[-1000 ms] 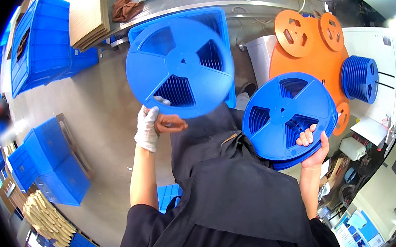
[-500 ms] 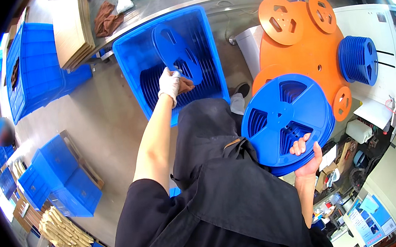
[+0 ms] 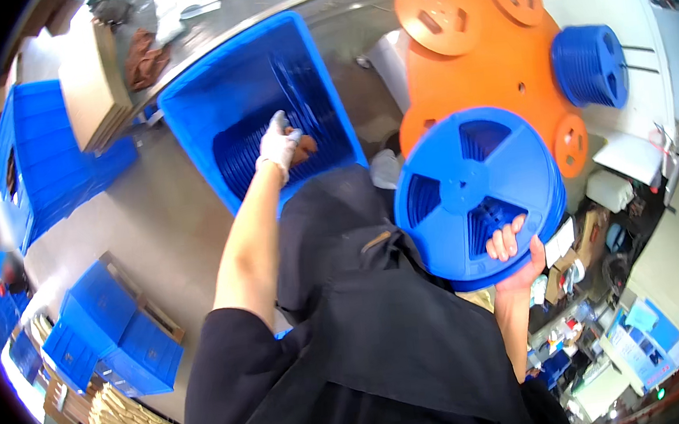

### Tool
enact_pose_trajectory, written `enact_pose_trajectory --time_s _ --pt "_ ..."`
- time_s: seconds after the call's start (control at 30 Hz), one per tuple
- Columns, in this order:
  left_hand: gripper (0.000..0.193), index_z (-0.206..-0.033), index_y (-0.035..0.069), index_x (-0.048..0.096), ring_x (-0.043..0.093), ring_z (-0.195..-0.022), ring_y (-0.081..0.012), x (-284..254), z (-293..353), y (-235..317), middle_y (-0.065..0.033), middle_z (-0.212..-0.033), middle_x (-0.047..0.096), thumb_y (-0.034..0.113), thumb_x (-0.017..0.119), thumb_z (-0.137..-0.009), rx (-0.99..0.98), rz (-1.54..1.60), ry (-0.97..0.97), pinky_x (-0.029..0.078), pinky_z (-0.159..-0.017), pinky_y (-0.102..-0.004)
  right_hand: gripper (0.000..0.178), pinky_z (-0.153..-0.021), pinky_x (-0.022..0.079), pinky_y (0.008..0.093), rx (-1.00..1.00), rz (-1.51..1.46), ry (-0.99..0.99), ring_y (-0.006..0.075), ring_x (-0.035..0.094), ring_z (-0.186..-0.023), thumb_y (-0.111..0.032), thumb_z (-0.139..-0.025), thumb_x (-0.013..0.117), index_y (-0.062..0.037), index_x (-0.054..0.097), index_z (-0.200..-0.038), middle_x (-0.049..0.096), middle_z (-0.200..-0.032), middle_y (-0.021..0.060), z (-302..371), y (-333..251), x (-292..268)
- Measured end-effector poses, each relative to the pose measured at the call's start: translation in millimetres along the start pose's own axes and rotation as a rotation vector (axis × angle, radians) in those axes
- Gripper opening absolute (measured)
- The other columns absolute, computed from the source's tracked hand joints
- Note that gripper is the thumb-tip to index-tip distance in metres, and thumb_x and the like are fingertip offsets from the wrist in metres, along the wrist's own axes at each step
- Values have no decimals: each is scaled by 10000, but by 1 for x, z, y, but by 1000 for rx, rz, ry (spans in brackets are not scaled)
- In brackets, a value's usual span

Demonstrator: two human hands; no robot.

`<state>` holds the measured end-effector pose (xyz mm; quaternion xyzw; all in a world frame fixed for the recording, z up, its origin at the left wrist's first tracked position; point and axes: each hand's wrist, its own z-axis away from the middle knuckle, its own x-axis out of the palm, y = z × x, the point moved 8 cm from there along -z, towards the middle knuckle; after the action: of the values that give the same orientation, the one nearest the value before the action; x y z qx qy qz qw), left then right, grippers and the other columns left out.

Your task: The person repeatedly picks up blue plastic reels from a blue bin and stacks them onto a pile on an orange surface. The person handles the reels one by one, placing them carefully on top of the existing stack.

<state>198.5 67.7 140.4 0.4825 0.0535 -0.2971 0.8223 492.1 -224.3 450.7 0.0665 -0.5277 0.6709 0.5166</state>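
Observation:
A stack of blue plastic reels [image 3: 481,185] rests against my right side. My right hand [image 3: 518,259] is closed on its lower right edge, with fingers hooked into a cut-out of the top reel. My left hand [image 3: 276,148], partly covered by a white glove with some fingers bare, reaches into a blue bin [image 3: 243,44]. Its fingers look apart, with nothing visibly held, just above the row of blue reels [image 3: 238,152] standing on edge inside. One blue reel [image 3: 302,92] stands nearly upright at the right of the bin, beside my fingers.
To the right stands an orange round rack [image 3: 482,73] with orange discs and a blue reel stack [image 3: 589,66] on it. A metal table [image 3: 227,13] runs behind the bin. Cardboard sheets [image 3: 95,89] and blue crates [image 3: 112,327] are at the left.
The blue reel that my left hand gripped at a slant has swung up nearly edge-on, and my fingers have come off it. The whole view has shifted and turned slightly.

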Motion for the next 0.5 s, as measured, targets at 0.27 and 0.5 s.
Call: enact_pose_trajectory --time_s 0.27,0.5 --pt "593 -1302 198 528 661 -885 -261 39 164 195 -135 -1349 504 52 674 -746 934 -519 -408 554 -752 -363 338 -544 361 279 -107 -271 -249 106 410 -513 -362 -889 609 -70 446 -941 401 -589 -22 -6 -50 -2" --pt "420 -1155 164 580 613 -712 -237 66 237 231 -105 -1261 551 130 618 -738 1354 -746 -509 524 -580 -369 299 -506 353 245 -73 -346 -341 86 413 -492 -292 -911 610 -67 416 -942 428 -585 -20 -8 -55 20"
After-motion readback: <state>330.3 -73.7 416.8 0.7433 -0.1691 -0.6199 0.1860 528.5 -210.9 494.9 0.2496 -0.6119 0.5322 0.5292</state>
